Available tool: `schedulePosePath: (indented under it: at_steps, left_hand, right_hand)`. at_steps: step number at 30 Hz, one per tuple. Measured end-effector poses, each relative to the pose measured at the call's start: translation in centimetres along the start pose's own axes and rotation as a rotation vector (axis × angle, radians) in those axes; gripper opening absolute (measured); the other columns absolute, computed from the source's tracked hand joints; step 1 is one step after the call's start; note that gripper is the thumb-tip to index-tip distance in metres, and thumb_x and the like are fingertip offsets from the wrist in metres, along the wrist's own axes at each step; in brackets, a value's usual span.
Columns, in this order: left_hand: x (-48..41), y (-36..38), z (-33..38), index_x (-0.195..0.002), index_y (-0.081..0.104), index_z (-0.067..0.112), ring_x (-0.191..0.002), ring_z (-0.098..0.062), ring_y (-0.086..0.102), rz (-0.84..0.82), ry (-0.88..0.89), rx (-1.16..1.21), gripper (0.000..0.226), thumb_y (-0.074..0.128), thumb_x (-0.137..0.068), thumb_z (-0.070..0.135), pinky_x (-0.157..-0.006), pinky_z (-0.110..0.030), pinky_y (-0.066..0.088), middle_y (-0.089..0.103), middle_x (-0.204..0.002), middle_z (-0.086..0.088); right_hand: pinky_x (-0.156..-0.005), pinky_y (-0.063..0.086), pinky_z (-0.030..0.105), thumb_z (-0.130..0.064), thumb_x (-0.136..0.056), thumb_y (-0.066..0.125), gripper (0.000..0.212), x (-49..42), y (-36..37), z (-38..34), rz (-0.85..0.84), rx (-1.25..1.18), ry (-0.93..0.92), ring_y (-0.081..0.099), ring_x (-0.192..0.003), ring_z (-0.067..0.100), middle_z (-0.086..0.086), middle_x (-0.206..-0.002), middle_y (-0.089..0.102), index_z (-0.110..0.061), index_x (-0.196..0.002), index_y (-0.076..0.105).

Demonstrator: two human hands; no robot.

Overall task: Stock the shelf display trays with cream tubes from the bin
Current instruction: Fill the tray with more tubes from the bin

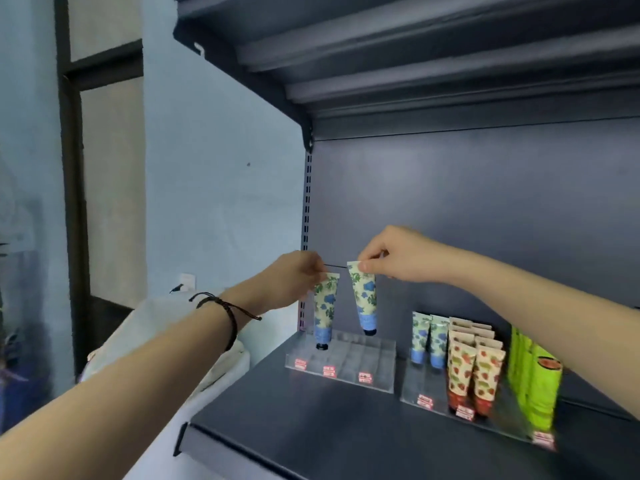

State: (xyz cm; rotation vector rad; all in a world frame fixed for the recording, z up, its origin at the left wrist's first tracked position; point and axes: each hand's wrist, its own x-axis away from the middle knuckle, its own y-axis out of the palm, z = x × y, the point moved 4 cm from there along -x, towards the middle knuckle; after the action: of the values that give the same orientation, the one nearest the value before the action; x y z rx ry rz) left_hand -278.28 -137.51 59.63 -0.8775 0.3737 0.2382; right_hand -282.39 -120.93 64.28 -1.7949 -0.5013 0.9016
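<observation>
My left hand (294,277) pinches the crimped top of a blue-flowered cream tube (325,306), cap down so it will stand like the stocked ones. Its black cap is at the back-left slot of the clear stepped tray (360,356), touching or just above; I cannot tell which. Just beside it a second matching tube (364,299) hangs tilted above the tray's back row, pinched at its crimp by my right hand (398,254). I judge that gripping the crimp keeps my fingers out of the narrow slots. Further right, the second tray (414,389) holds blue-flowered tubes (427,337), strawberry tubes (474,368) and green tubes (533,375) upright. The bin is out of view.
</observation>
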Motion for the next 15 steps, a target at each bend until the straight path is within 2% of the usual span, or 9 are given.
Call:
schedulePosePath:
  at_steps: [3,6,10,15]
  left_hand:
    - [-3.1,3.6,1.2,-0.091,0.056,0.013,-0.074,-0.017,0.054,-0.019,0.062,-0.064,0.011,0.050,-0.096,0.020,-0.073,-0.034,0.051,0.059,-0.086,-0.003]
    - [-5.8,7.3,1.8,-0.098,0.062,0.005,-0.065,-0.007,0.056,-0.061,0.087,0.031,0.014,0.052,-0.095,0.015,-0.064,-0.022,0.054,0.058,-0.076,0.004]
    - [-8.7,11.2,1.6,-0.097,0.066,-0.001,-0.062,-0.007,0.060,-0.084,0.069,0.145,0.014,0.057,-0.092,0.008,-0.060,-0.017,0.056,0.061,-0.076,-0.004]
    - [-11.1,15.1,1.0,-0.097,0.064,-0.007,-0.063,-0.007,0.058,-0.107,0.049,0.239,0.014,0.057,-0.091,0.003,-0.060,-0.017,0.057,0.059,-0.073,-0.004]
  right_hand:
    - [-0.071,0.045,0.027,-0.023,-0.091,0.062,0.019,0.2,0.2,4.0,-0.009,0.070,0.058,0.058,-0.074,0.012,0.004,-0.090,0.074,-0.009,-0.091,0.076]
    - [-0.086,0.053,0.036,-0.025,-0.087,0.067,0.014,0.3,0.5,8.0,-0.019,0.108,0.137,0.067,-0.090,0.015,-0.006,-0.092,0.074,-0.017,-0.093,0.077]
    - [-0.085,0.055,0.038,-0.027,-0.084,0.072,0.007,0.3,1.4,11.9,-0.072,0.149,0.222,0.066,-0.086,0.012,-0.018,-0.074,0.064,-0.022,-0.087,0.075]
    - [-0.078,0.055,0.034,-0.021,-0.082,0.073,0.002,0.1,2.6,14.9,-0.065,0.203,0.273,0.063,-0.081,0.010,-0.020,-0.067,0.058,-0.022,-0.081,0.072]
